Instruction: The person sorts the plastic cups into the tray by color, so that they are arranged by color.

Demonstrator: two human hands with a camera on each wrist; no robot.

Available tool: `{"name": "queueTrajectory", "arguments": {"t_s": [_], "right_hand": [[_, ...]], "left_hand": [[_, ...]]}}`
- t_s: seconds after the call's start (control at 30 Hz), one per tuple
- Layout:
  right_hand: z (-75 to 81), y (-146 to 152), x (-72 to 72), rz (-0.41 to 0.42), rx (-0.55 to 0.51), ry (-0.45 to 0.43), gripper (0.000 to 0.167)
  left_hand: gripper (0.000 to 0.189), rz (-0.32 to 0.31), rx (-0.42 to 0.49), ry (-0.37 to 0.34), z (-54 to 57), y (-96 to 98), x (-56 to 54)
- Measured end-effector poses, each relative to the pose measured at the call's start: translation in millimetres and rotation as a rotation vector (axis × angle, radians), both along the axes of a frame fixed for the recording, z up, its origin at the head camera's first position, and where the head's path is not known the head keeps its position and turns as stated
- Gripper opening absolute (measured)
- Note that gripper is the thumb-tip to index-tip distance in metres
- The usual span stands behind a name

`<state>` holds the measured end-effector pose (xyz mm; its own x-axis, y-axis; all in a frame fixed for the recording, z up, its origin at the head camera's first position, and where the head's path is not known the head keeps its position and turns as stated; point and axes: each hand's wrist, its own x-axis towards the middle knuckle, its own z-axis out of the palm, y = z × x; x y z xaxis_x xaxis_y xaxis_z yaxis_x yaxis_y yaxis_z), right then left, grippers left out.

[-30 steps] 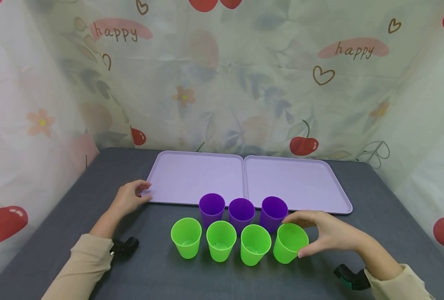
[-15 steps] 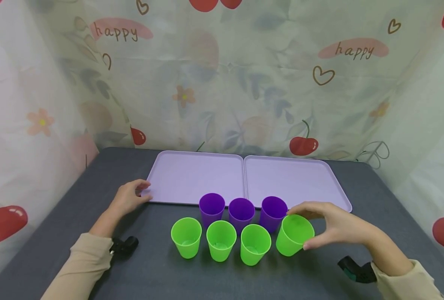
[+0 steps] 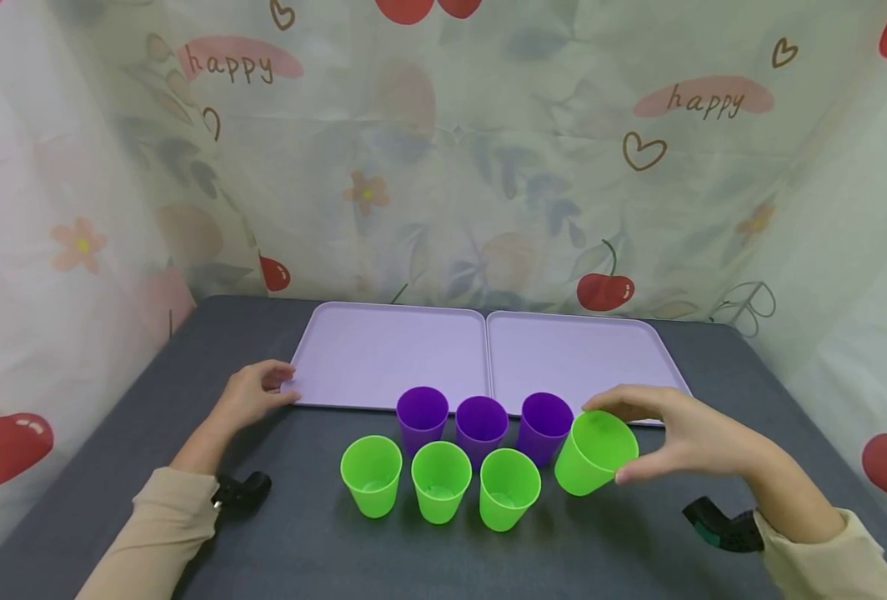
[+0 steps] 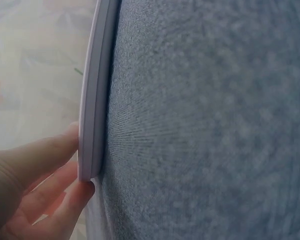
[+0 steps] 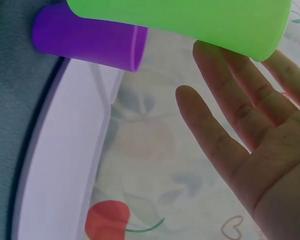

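In the head view my right hand [image 3: 694, 433] holds a green cup [image 3: 589, 458] by its upper side, between thumb and fingers. This cup leans, its mouth toward the hand, and a shadow falls on the table beneath it. Fingertips [image 5: 205, 50] press on the cup's wall in the right wrist view. Three more green cups [image 3: 441, 492] stand upright in a row to its left, with three purple cups [image 3: 481, 429] just behind. My left hand [image 3: 252, 393] grips the near left corner of the left lilac tray [image 3: 383, 354], thumb and fingers at its rim [image 4: 92, 100].
A second lilac tray [image 3: 563, 354] lies against the first, behind the purple cups. The dark grey table [image 3: 301, 550] is bordered by a printed cloth backdrop [image 3: 451, 167]. A thin looped cord [image 3: 747, 308] shows at the back right corner.
My right hand has raised the rightmost green cup, shifted it right and away from me, and tipped it more. The left hand stays at the tray corner.
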<state>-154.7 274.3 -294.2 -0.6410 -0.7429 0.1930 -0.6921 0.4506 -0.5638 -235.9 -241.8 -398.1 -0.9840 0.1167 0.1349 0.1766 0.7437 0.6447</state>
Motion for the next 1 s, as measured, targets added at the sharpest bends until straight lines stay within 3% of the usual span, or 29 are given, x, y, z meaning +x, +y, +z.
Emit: {"name": "queueTrajectory", "arguments": {"t_s": [0.6,1.0], "right_hand": [[26.4,-8.4,-7.5,0.000,0.022,0.111,0.059],[45.8,-19.4,-21.2,-0.021,0.046,0.208,0.059]], "left_hand": [[0.041,0.016,0.003,-0.025,-0.4,-0.8,-0.5],[0.040,0.013,0.005,-0.027,1.5,0.8,1.0]]}}
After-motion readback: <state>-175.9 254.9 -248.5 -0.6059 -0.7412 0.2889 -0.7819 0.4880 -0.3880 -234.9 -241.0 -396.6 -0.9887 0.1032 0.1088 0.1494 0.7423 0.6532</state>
